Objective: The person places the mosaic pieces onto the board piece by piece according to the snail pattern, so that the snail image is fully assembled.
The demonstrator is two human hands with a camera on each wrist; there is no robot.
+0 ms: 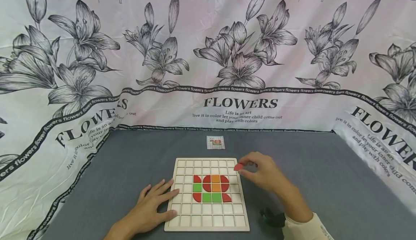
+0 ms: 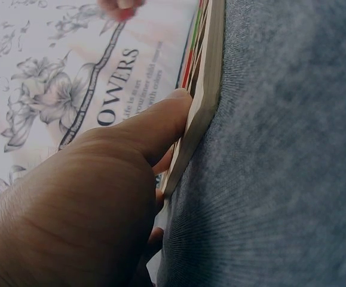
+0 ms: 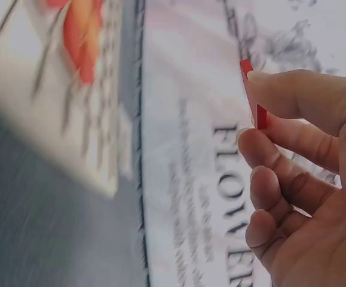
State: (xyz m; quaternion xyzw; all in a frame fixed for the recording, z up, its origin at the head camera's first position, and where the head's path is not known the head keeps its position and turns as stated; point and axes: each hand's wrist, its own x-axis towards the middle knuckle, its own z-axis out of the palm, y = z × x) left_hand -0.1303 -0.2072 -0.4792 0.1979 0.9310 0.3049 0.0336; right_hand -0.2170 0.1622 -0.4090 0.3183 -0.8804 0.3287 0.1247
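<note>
A square wooden grid board point(image 1: 188, 221) lies on the grey tabletop, with red, green and orange tiles set in its middle cells. At the board's left edge my left hand point(image 1: 150, 204) rests with spread fingers, several fingertips touching the rim. In the left wrist view, the thumb point(image 2: 155, 122) presses on the edge of the board. Above the board's upper right edge, my right hand point(image 1: 264, 171) pinches a small red tile point(image 1: 238, 167) with a curved side between thumb and fingers. The right wrist view shows this red tile point(image 3: 261, 116) nearly edge-on, its other fingers loosely curled.
A small printed card point(image 1: 215, 142) with a coloured grid pattern lies beyond the board. Below my right forearm is a dark, blurred object point(image 1: 271, 218). A cloth printed with flowers and lettering point(image 1: 240, 110) stands around the back and sides of the table.
</note>
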